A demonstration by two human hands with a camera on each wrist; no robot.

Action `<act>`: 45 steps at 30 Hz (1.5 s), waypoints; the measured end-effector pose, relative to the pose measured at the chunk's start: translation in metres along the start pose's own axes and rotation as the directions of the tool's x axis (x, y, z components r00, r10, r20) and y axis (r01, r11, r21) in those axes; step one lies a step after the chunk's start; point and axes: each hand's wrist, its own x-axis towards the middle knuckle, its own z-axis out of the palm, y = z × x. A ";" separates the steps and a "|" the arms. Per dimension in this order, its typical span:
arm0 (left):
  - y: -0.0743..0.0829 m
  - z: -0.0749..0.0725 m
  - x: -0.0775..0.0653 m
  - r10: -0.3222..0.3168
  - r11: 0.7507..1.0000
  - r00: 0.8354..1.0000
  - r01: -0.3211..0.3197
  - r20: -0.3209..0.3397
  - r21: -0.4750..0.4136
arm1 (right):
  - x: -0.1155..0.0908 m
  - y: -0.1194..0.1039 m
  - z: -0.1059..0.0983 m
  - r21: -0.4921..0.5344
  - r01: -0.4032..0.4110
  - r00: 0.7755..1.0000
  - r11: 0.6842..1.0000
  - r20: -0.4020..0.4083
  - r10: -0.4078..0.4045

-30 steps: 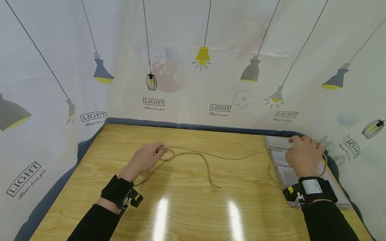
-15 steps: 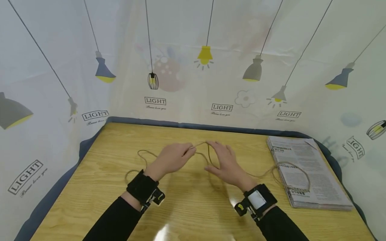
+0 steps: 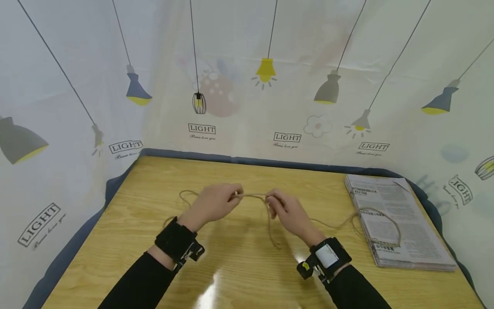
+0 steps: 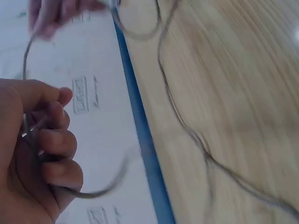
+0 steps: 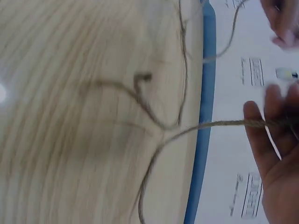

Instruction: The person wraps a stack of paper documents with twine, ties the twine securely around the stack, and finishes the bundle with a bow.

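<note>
Twine between our two curled hands, one loop on the papers.
We see the left grip (image 3: 215, 202) folded round the twine (image 3: 252, 196), the right grip (image 3: 290, 214) pinching it more loosely. Beyond, a loop crosses the paper stack (image 3: 414, 231) on the tabletop (image 3: 247, 270). We judge this step as arranging the strand; next calls for steady left fingers.

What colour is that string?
The string is light brown, clearest in the right wrist view.

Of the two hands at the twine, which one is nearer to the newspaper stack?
The right hand, whose wristband carries a white patch. It is between the newspaper stack and the left hand, which is farther away.
</note>
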 end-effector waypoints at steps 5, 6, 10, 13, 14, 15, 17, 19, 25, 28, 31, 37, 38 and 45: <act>-0.060 -0.011 -0.023 -0.179 0.971 0.983 0.171 -0.034 -0.169 | -0.011 0.016 -0.033 -0.083 -0.172 0.958 0.982 -0.246 0.147; -0.073 -0.015 -0.030 -0.209 0.953 0.977 0.197 -0.030 -0.231 | -0.013 0.020 -0.040 -0.107 -0.213 0.942 0.971 -0.286 0.175; -0.114 -0.032 -0.056 -0.340 0.854 0.940 0.314 0.013 -0.415 | -0.021 0.035 -0.061 -0.172 -0.355 0.882 0.919 -0.386 0.269; -0.131 -0.043 -0.072 -0.423 0.868 0.905 0.390 -0.046 -0.309 | -0.026 0.044 -0.070 -0.171 -0.444 0.836 0.880 -0.433 0.337; -0.134 -0.045 -0.076 -0.447 0.876 0.891 0.417 -0.081 -0.244 | -0.027 0.047 -0.072 -0.172 -0.461 0.826 0.871 -0.442 0.350; -0.135 -0.047 -0.079 -0.460 0.882 0.880 0.437 -0.121 -0.175 | -0.028 0.049 -0.074 -0.172 -0.473 0.819 0.864 -0.448 0.359; -0.134 -0.045 -0.082 -0.458 0.886 0.863 0.463 -0.216 -0.028 | -0.030 0.051 -0.075 -0.191 -0.486 0.814 0.853 -0.453 0.363; -0.129 -0.039 -0.080 -0.469 0.865 0.841 0.500 -0.269 0.053 | -0.029 0.051 -0.074 -0.209 -0.480 0.822 0.852 -0.447 0.354; -0.107 0.001 -0.061 -0.519 0.840 0.795 0.543 -0.315 -0.013 | -0.022 0.046 -0.065 -0.183 -0.426 0.852 0.886 -0.412 0.325; -0.092 0.024 -0.052 -0.456 0.886 0.852 0.463 -0.259 -0.037 | -0.019 0.042 -0.061 -0.179 -0.409 0.860 0.895 -0.404 0.313; -0.077 0.046 -0.046 -0.357 0.931 0.916 0.366 -0.185 0.015 | -0.018 0.040 -0.058 -0.177 -0.406 0.862 0.897 -0.400 0.311; -0.076 0.059 -0.051 -0.239 0.961 0.966 0.250 -0.101 0.116 | -0.017 0.039 -0.057 -0.162 -0.430 0.855 0.888 -0.389 0.343; -0.081 0.057 -0.054 -0.231 0.963 0.970 0.239 -0.072 0.123 | -0.017 0.039 -0.058 -0.164 -0.438 0.852 0.884 -0.388 0.351; -0.138 0.019 -0.097 -0.299 0.934 0.954 0.284 0.036 0.216 | -0.017 0.042 -0.064 -0.168 -0.472 0.836 0.865 -0.398 0.379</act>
